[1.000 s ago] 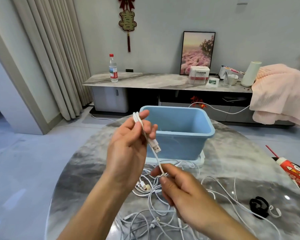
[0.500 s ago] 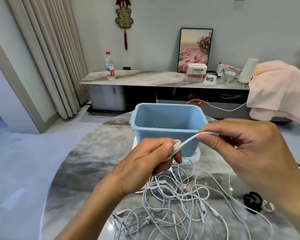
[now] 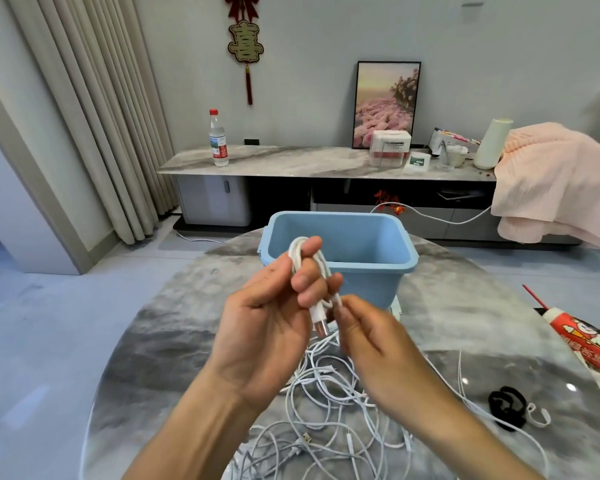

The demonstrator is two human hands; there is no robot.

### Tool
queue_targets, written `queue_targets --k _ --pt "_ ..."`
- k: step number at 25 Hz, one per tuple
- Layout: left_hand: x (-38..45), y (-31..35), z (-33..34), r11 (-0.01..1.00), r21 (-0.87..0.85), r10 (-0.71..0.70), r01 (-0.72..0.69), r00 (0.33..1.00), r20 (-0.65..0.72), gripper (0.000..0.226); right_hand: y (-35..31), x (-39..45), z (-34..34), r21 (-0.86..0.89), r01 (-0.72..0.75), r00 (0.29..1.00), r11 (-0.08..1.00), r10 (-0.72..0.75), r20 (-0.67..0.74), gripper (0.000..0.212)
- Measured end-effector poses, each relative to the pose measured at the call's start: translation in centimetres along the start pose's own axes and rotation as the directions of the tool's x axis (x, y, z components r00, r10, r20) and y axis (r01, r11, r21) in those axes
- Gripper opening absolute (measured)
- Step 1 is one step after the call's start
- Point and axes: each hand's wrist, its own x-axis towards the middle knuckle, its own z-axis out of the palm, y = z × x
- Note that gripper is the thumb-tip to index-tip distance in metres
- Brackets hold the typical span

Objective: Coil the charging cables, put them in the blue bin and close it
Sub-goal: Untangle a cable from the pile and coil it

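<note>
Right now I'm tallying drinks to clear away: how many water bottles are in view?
1. The water bottle stands upright at the left end of the sideboard by the far wall. Others may be hidden behind the pink blanket.

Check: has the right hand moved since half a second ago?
Yes. The right hand has come down and leftward: it was level with the blue bin's front wall at its right side, and now pinches the white cable below the bin's rim, beside the left hand.

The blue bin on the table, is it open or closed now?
Open. The blue bin has no lid on it; its inside walls show, and no cable is visible inside. A white piece lies under it, maybe the lid; cannot tell.
</note>
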Motion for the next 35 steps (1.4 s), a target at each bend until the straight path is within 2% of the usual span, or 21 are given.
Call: queue_targets --k 3,5,6,8,9,10,12,14,16,17,19,21,26,29,32,33,35 --pt "0.6 0.9 -0.6 0.988 0.079 0.14 -0.13 0.981 -0.136 0.028 -0.6 -1.6 1.5 -0.053 -0.095 0.985 0.994 0.102 0.137 0.018" --pt "1.0 0.9 -1.1 0.932 0.307 0.249 -0.196 0.957 -0.146 0.027 -2.3 -2.3 2.1 -0.181 -0.101 0.973 0.978 0.135 0.188 0.017" --pt "1.0 0.7 -1.3 0.856 0.475 0.287 -0.203 0.952 -0.111 0.025 -3.4 -2.5 2.3 -0.277 -0.092 0.964 0.957 0.155 0.215 0.017" --pt "0.6 0.1 -1.7 0.604 0.775 0.29 -0.185 0.957 0.002 0.026 -5.5 -2.6 2.4 -0.483 -0.052 0.954 0.874 0.186 0.234 0.017" --pt "0.4 -0.2 -1.8 0.491 0.852 0.251 -0.181 0.966 0.061 0.026 -6.5 -2.5 1.8 -0.58 -0.003 0.96 0.814 0.164 0.225 0.02" --pt "0.1 -0.4 -1.7 0.433 0.885 0.199 -0.169 0.976 0.089 0.026 -6.9 -2.3 0.9 -0.644 0.061 0.978 0.762 0.084 0.192 0.024" --pt "-0.2 -0.5 -1.2 0.44 0.886 0.122 -0.147 0.987 0.104 0.025 -6.4 -1.6 -2.0 -0.748 0.22 0.973 0.626 -0.195 0.123 0.03" --pt "-0.3 -0.5 -0.5 0.447 0.884 0.072 -0.134 0.991 0.114 0.022 -5.0 -1.1 -4.5 -0.724 0.32 0.918 0.611 -0.39 0.077 0.029" --pt "-0.2 -0.7 -0.1 0.452 0.887 -0.019 -0.091 0.994 0.112 0.028 -3.1 -0.7 -5.3 -0.667 0.407 0.884 0.625 -0.452 0.116 0.027" --pt "-0.3 -0.8 0.0 0.487 0.872 -0.068 -0.043 0.994 0.087 0.032 -2.4 -0.5 -5.2 -0.661 0.418 0.876 0.623 -0.468 0.113 0.029" --pt "-0.6 -0.8 0.1 0.577 0.814 -0.134 0.066 0.991 0.015 0.035 -1.6 -0.1 -4.7 -0.679 0.407 0.875 0.611 -0.475 0.098 0.038" --pt "-0.7 -0.7 0.1 0.605 0.783 -0.139 0.148 0.987 -0.079 0.04 -1.1 0.0 -3.9 -0.729 0.382 0.878 0.568 -0.468 0.095 0.049" --pt "-0.6 -1.3 0.7 0.505 0.834 -0.021 0.22 0.97 -0.243 0.061 -0.1 0.0 -2.5 -0.672 0.426 0.858 0.606 -0.506 0.087 0.055" --pt "-0.7 -2.2 1.5 0.463 0.883 0.211 0.078 0.958 -0.195 0.064 -0.5 -0.3 -2.3 -0.667 0.431 0.824 0.608 -0.566 0.017 0.054" --pt "-0.4 -2.0 0.5 0.417 0.908 0.453 -0.029 0.873 -0.18 0.052 -0.7 -0.7 -1.6 -0.666 0.472 0.781 0.579 -0.625 0.01 0.053" --pt "-0.3 -1.8 0.2 0.405 0.913 0.476 -0.05 0.864 -0.165 0.046 -0.5 -0.8 -1.2 -0.645 0.46 0.793 0.611 -0.609 -0.01 0.053" --pt "-0.3 -1.4 -0.2 0.41 0.908 0.403 -0.082 0.91 -0.1 0.043 -0.2 -0.9 -0.8 -0.533 0.379 0.855 0.757 -0.506 -0.111 0.049"
